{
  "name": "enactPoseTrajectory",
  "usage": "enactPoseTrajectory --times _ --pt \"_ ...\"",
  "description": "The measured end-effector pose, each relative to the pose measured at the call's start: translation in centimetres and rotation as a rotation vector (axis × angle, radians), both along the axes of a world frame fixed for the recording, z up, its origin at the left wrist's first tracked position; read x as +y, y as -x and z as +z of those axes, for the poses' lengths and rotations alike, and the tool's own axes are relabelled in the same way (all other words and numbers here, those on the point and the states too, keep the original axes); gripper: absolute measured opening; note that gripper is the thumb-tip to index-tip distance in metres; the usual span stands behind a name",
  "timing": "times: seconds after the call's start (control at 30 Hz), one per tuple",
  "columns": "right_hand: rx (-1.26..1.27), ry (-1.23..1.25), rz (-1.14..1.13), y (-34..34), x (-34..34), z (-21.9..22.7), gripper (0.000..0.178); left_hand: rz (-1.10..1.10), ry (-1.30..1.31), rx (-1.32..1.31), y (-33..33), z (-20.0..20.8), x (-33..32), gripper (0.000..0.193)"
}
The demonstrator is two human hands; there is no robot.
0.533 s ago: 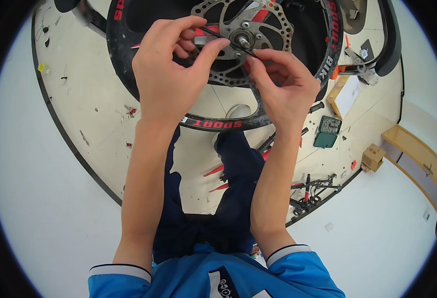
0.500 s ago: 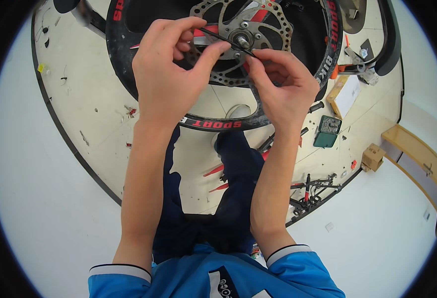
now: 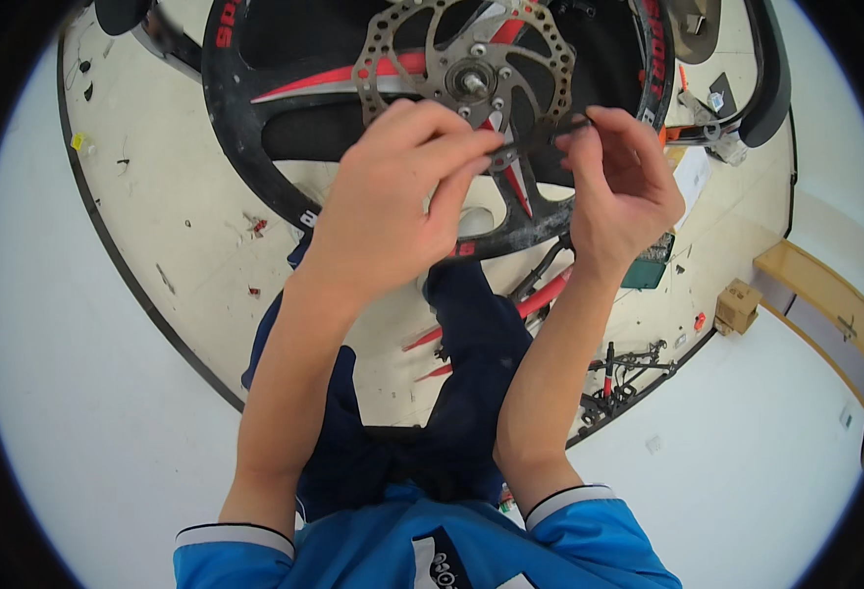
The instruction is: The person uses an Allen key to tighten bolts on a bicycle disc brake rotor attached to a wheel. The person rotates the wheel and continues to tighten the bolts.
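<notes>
A thin black rod point(image 3: 535, 143), blurred by motion, spans the gap between my two hands. My left hand point(image 3: 392, 201) pinches its left end with thumb and fingers. At its right end, the thumb and forefinger of my right hand point(image 3: 623, 191) are closed on it. Both hands are over the near part of a black spoked bike wheel point(image 3: 226, 113) with red and silver markings. A drilled metal brake disc point(image 3: 371, 79) is bolted to the hub, and the axle point(image 3: 474, 84) sticks up at its centre. My left fingers hide part of the disc's near edge.
A dark green case point(image 3: 648, 273) lies on the floor, partly behind my right forearm. Farther right stands a cardboard box point(image 3: 737, 305). A black bike frame point(image 3: 623, 378) rests by the wall, and small scraps point(image 3: 255, 225) lie at left.
Both hands have come nearer and to the right with the rod, away from over the hub. The wheel has turned: a red and silver spoke now shows at the left.
</notes>
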State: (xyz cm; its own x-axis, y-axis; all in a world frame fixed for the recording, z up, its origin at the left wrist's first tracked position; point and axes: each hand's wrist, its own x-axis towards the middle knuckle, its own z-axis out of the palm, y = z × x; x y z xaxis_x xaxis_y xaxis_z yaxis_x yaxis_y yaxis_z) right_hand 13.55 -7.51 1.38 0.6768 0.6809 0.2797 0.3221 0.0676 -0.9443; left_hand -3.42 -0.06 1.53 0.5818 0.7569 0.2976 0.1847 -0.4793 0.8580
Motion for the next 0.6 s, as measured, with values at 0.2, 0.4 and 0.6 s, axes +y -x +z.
enactPoseTrajectory --times 0.2,0.4,0.6 --pt "0.095 -0.11 0.121 0.2 0.0 0.2 0.02 -0.011 0.0 -0.009 -0.7 -0.7 -0.6 0.015" --pt "0.422 -0.137 0.337 0.1 -0.5 0.2 0.027 0.064 0.133 -0.042 -1.7 -0.1 -0.8 0.013" --pt "0.264 -0.046 0.201 1.9 -0.1 0.3 0.017 0.157 -0.045 -0.064 -2.5 -0.8 -0.9 0.015"
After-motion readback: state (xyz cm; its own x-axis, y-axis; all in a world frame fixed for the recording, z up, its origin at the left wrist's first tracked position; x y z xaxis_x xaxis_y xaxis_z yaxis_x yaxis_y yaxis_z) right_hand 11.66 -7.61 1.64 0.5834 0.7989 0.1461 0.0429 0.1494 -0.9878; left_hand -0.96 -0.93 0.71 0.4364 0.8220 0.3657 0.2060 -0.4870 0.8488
